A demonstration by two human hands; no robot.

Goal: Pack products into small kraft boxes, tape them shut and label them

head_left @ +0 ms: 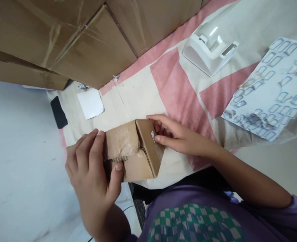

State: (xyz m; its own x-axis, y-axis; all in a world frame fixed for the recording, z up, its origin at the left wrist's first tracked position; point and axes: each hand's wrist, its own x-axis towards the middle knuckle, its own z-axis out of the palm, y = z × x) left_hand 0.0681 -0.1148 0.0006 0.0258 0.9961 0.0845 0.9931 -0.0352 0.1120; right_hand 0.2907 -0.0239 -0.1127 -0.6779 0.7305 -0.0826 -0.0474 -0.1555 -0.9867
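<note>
A small brown cardboard box [135, 168] lies in front of me, with worn tape across its upper flap and a torn, corrugated edge. My left hand [91, 164] grips its left end, fingers over the far side and thumb on the near flap. At the right end, my right hand [172, 134] holds the box side, index finger along the far edge and thumb low on the face. Beside that thumb a small white label [152, 135] sticks to the cardboard. The box's inside and underside are hidden.
Large taped cartons [98, 50] stand along the back. A white square of paper [90, 103] and a black strip [59, 112] lie left on the pink-and-cream cloth [171, 80]. To the right are a white plastic device [211, 50] and a sheet with blue outlined shapes [271, 90].
</note>
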